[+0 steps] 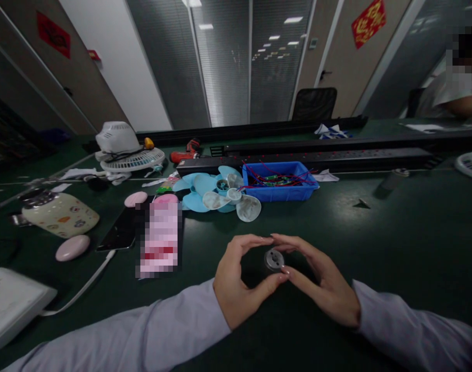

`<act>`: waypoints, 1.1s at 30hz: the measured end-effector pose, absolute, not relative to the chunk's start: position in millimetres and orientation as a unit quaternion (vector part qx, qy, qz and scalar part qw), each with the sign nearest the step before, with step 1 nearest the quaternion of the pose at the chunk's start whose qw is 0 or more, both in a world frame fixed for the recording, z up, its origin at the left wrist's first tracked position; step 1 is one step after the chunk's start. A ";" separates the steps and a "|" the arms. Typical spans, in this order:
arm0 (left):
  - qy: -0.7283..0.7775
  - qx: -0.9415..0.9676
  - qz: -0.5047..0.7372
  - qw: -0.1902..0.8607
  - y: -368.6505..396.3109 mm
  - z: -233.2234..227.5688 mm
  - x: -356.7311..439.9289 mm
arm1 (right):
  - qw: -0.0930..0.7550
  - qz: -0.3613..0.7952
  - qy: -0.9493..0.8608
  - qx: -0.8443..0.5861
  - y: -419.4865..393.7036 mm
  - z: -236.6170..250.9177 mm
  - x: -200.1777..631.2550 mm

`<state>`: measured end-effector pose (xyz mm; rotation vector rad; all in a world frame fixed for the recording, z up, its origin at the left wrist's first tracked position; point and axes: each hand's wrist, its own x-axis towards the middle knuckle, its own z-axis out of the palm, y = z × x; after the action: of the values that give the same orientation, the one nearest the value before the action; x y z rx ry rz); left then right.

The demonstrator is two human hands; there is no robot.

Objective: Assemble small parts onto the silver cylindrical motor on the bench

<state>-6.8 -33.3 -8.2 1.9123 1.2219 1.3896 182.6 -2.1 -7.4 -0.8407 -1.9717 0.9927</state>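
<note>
The round part (274, 260) is located over the near side of the desk (205, 248), between the two hands, its holed face visible. The left hand (236, 284) and right hand (325, 279) curve around it, thumb and forefinger parted on each. Whether either hand clamps it cannot be determined. Beyond are the fan blades (215, 200) and, adjacent, the blue bin (280, 194) of wires (277, 180). The drill (184, 155) lies toward the far edge; the bottle (61, 213), toward the left.
</note>
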 end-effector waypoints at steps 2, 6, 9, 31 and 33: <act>0.459 0.688 0.495 0.266 -34.6 -9.0 -6.9 | 0.389 0.371 -0.778 -0.326 -2.6 -7.0 184.3; 0.451 0.684 0.456 0.348 -32.6 -12.0 -4.5 | 0.369 0.340 -0.809 -0.305 -2.5 -4.1 182.2; 0.447 0.687 0.442 0.365 -30.3 -13.8 -3.7 | 0.361 0.325 -0.818 -0.308 0.2 -1.9 178.1; 0.493 0.654 0.441 0.367 -31.5 -8.7 -3.6 | 0.444 0.376 -0.761 -0.286 -1.6 -2.4 172.1; 0.498 0.653 0.438 0.366 -31.9 -7.1 -4.2 | 0.430 0.372 -0.774 -0.278 -3.1 -1.5 174.3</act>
<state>-4.2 -31.9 -7.1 1.6783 1.2816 1.1257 174.3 -3.1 -1.5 -0.6925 -1.9314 0.9273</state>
